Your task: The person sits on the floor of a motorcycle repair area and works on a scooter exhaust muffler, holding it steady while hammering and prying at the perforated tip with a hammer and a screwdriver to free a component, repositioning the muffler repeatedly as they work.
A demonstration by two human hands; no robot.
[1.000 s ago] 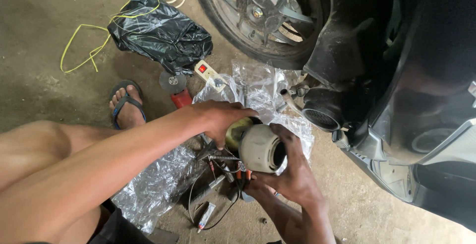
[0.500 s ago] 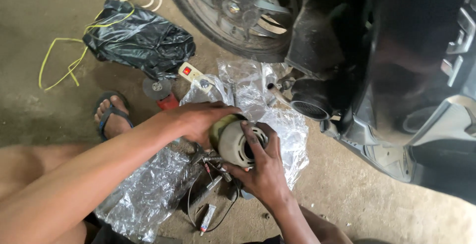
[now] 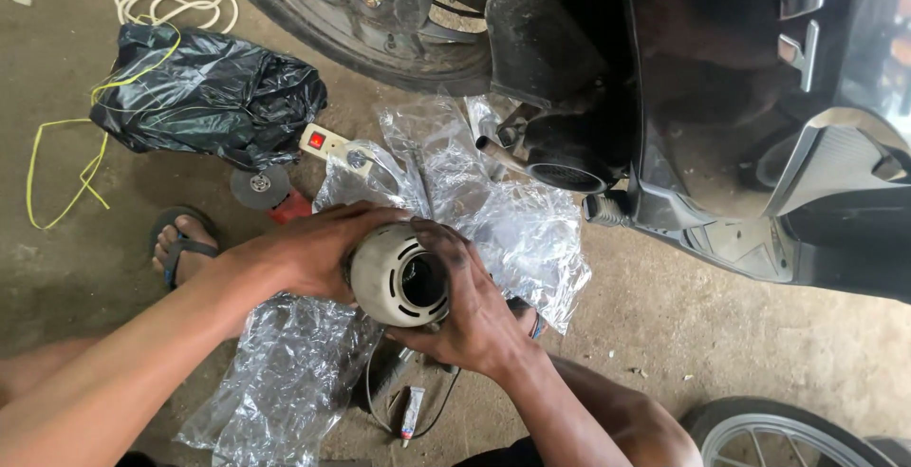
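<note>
A round silver metal cylinder with slotted end and dark bore point(image 3: 399, 277) sits between both hands above a crumpled clear plastic sheet point(image 3: 493, 211). My left hand point(image 3: 304, 251) wraps over its top and left side. My right hand point(image 3: 470, 310), smeared with dark grease, grips its right side and underside. Its open end faces the camera. A small glue tube point(image 3: 410, 413) and a thin black wire point(image 3: 375, 401) lie on the floor under my right wrist.
A motorcycle's rear wheel point(image 3: 361, 11), exhaust pipe point(image 3: 555, 158) and dark bodywork point(image 3: 721, 97) fill the top and right. A black plastic bag point(image 3: 204, 97), yellow cord point(image 3: 66, 163), white power strip point(image 3: 327, 144), grinding disc point(image 3: 261, 185) and my sandalled foot point(image 3: 180, 239) lie left. Another wheel point(image 3: 788, 434) is bottom right.
The view has shifted so the scene sits lower and closer. Both hands have turned the cylinder so its open end faces up toward the camera.
</note>
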